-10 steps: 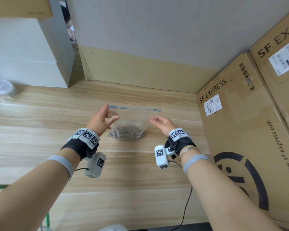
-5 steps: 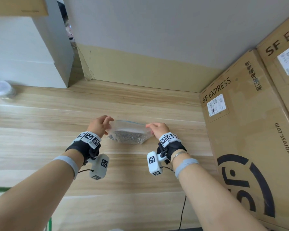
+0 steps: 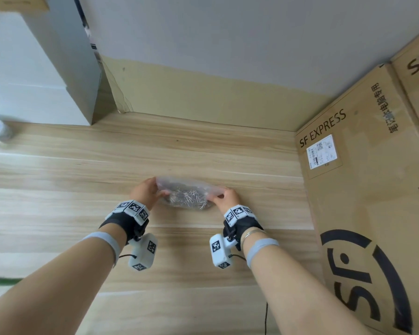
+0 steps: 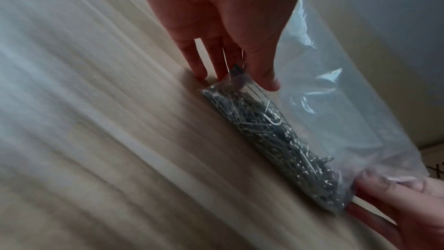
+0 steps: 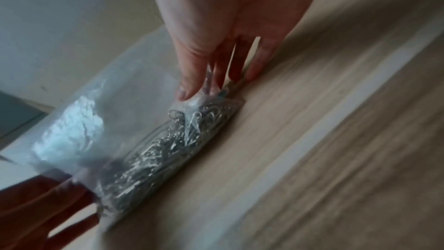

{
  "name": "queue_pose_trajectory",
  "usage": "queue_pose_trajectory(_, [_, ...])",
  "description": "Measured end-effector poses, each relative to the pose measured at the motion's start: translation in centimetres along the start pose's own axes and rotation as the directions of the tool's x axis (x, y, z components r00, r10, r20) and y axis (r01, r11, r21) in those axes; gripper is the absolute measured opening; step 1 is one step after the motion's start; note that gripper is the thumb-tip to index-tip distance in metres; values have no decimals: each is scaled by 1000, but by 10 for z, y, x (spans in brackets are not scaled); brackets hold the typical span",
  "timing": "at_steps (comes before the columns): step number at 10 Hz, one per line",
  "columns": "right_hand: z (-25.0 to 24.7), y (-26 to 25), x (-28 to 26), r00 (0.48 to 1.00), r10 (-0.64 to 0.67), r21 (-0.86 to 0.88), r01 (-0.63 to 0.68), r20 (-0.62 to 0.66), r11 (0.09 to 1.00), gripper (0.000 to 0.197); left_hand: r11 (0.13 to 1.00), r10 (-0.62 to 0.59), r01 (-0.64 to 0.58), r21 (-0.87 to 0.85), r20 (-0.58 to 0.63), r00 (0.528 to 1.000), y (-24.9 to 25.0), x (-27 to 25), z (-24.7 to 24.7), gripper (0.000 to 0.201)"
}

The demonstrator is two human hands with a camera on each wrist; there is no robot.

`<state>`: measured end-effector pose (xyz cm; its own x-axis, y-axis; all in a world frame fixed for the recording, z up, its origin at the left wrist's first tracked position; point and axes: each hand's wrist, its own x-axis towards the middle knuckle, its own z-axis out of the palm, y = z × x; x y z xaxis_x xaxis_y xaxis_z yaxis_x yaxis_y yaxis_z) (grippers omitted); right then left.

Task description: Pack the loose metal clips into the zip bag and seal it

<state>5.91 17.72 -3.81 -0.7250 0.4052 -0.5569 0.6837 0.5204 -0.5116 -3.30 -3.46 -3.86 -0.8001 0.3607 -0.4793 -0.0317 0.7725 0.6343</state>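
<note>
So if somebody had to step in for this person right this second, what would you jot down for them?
Left hand: pinches the left end of the zip bag.
Right hand: pinches the right end.
Metal clips: a heap inside the bag, which lies low on the wooden table, folded over the heap.
Done: the clips are bagged; no loose ones show.
Left: whether the zip is shut cannot be told, so check it, press it closed along its length, then set the bag down.

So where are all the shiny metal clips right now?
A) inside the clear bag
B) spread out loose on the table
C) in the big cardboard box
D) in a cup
A: the metal clips lie heaped inside the clear zip bag, which the left hand and right hand pinch at its two ends over the wooden table.
</note>
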Motion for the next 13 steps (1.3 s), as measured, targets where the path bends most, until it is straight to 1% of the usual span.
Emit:
queue_pose_trajectory(1, [-1,-7,8,1000,-20,125,21,-10,992,42,999,3,-1,-50,28,1000,1,12,-2,14])
queue_pose_trajectory(2, [-13,-16,21,995,-88,287,100,-56,953,33,996,25,-24,-80,11,1000,11,26,-6,17])
queue_pose_trajectory(3, [-30,-26,44,988,-97,289,129,-123,949,29,988,16,-22,-154,-40,999,28,47,-12,22])
queue_pose_trajectory(4, [-48,-35,72,984,-91,274,132,-155,953,27,955,-29,11,-297,-56,998,44,71,-16,32])
queue_pose_trajectory(5, [-60,-40,97,975,-83,289,141,-205,947,28,942,-57,22,-335,-96,994,62,92,-19,34])
queue_pose_trajectory(6, [-65,-40,119,970,-68,235,124,-233,964,28,918,-79,36,-395,-95,992,74,112,-18,30])
queue_pose_trajectory(7, [-65,-39,133,974,-34,164,72,-224,984,31,885,-111,54,-463,-98,989,76,129,-11,26])
queue_pose_trajectory(8, [-61,-36,139,971,-8,109,35,-237,993,32,894,-151,80,-441,-129,980,69,142,0,24])
queue_pose_trajectory(9, [-58,-39,139,963,-33,3,35,-269,999,30,968,-168,131,-214,-169,971,74,140,2,25])
queue_pose_trajectory(10, [-53,-39,144,951,-32,-98,2,-307,995,26,993,-118,119,-12,-250,961,79,140,2,37])
queue_pose_trajectory(11, [-55,-44,139,961,14,-147,-57,-277,988,37,989,-125,141,50,-242,962,84,135,0,39])
queue_pose_trajectory(12, [-59,-40,131,964,8,-103,-36,-265,994,34,979,-199,203,-6,-218,955,83,126,-5,36])
queue_pose_trajectory(13, [-64,-47,117,961,-24,-35,15,-275,999,40,973,-227,212,-90,-238,944,87,116,-15,37])
